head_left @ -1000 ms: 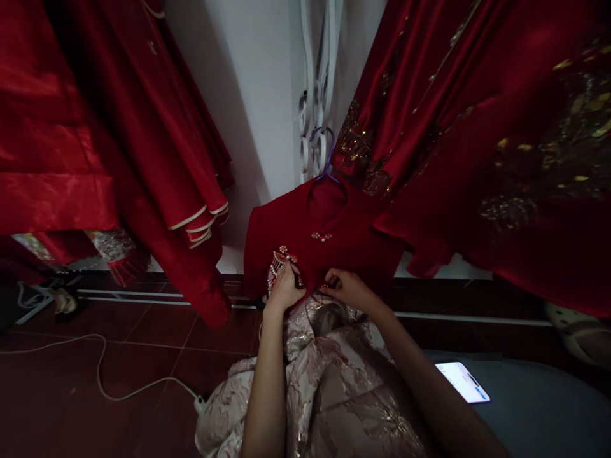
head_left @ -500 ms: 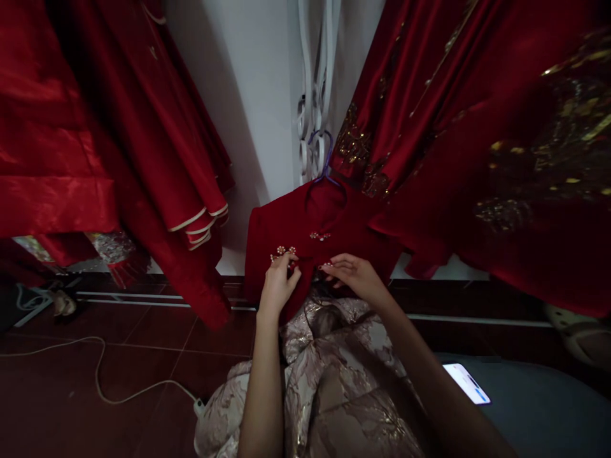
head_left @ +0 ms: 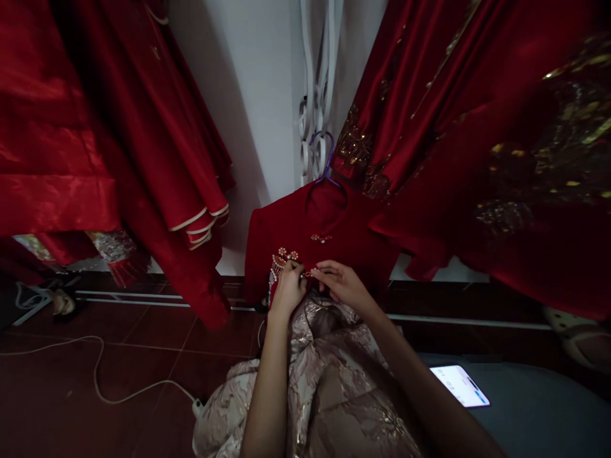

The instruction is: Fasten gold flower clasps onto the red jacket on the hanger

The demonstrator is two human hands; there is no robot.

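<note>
A dark red jacket (head_left: 356,226) hangs in front of me on a purple hanger (head_left: 328,166). A beaded fastener (head_left: 321,239) sits below its neckline, and a beaded flower ornament (head_left: 285,256) with dangling strands lies on its left side. Lower down the front opening, my left hand (head_left: 291,289) is closed, thumb and finger pinching the jacket's edge. My right hand (head_left: 344,287) pinches a small beaded loop (head_left: 308,274) right beside the left fingertips. Its other fingers are loosely curled. The fingers partly hide this fastening, so I cannot tell whether its halves are joined.
Red garments (head_left: 157,127) hang at left and gold-sequined red ones (head_left: 429,146) at right. Patterned shiny fabric (head_left: 329,381) covers my lap. A lit phone (head_left: 461,385) lies on a grey surface at right. A white cable (head_left: 98,375) crosses the tiled floor.
Both hands have come together at the jacket's front opening. The left moved right and down, uncovering more of the flower ornament; the right moved left, and its fingertips now meet the left's.
</note>
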